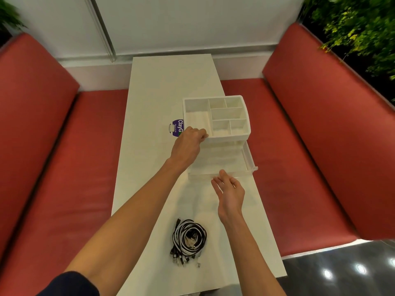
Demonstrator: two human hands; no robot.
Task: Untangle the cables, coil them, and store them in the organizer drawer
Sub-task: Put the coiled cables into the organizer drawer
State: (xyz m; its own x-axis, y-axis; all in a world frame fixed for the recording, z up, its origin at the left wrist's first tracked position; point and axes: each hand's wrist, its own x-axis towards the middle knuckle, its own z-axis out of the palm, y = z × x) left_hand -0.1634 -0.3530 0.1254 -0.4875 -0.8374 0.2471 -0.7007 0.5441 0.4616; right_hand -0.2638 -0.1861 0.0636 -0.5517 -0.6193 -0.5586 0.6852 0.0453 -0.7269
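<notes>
A white organizer (pixel 217 116) with several top compartments stands in the middle of the white table (pixel 162 86). Its clear drawer (pixel 249 161) is pulled out toward me and looks bare inside. My left hand (pixel 188 146) grips the organizer's near-left corner with curled fingers. Just in front of the drawer's front edge hovers my right hand (pixel 229 193), fingers straight and relaxed, holding nothing. A coiled bundle of black and white cables (pixel 188 240) lies on the table near me, plugs spilling out toward the front edge.
A purple round sticker (pixel 176 128) lies on the table left of the organizer. Red padded benches (pixel 64 167) flank the narrow table on both sides. A white wall closes the far end. Green plants (pixel 352 24) stand behind the right bench.
</notes>
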